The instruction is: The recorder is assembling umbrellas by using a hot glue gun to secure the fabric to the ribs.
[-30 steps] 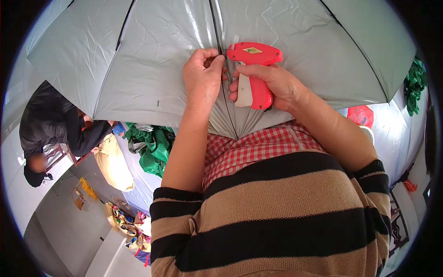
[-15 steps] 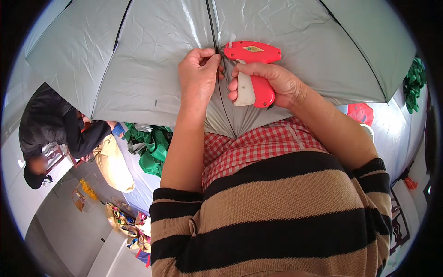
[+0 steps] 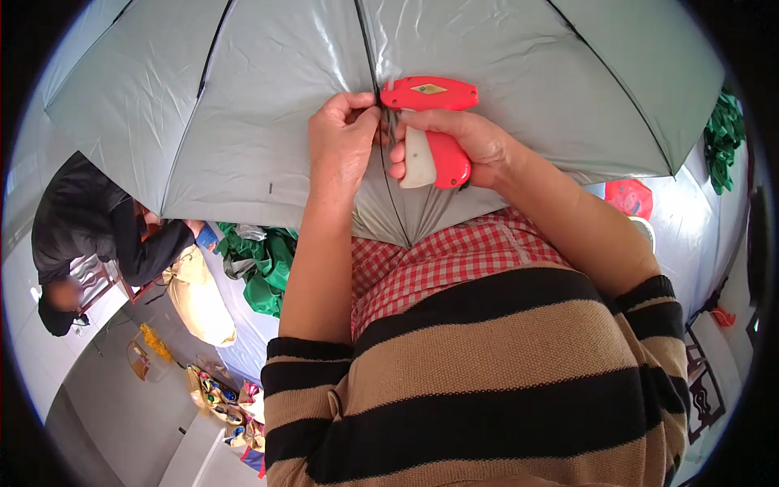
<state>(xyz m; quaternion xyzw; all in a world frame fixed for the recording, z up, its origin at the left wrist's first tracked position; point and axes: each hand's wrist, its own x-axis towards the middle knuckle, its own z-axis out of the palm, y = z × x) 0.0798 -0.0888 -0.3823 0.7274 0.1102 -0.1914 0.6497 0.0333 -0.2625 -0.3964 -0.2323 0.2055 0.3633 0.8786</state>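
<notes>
An open silver-grey umbrella canopy (image 3: 243,114) with thin black ribs spreads over my lap. My left hand (image 3: 341,146) pinches the fabric at a central rib (image 3: 369,49). My right hand (image 3: 471,142) grips a red tagging gun (image 3: 430,93) with a white trigger (image 3: 418,158). The gun's nose touches the fabric right beside my left fingertips. The needle tip is hidden between my fingers.
A person in dark clothes (image 3: 89,227) bends over at the left by a yellowish sack (image 3: 199,296). Green fabric (image 3: 264,264) lies under the canopy's edge, more green fabric (image 3: 722,130) at the right. A red object (image 3: 626,197) sits to the right; colourful bits (image 3: 223,398) lie on the floor.
Both hands and the tagging gun have shifted slightly up along the rib. The grip of each hand is unchanged.
</notes>
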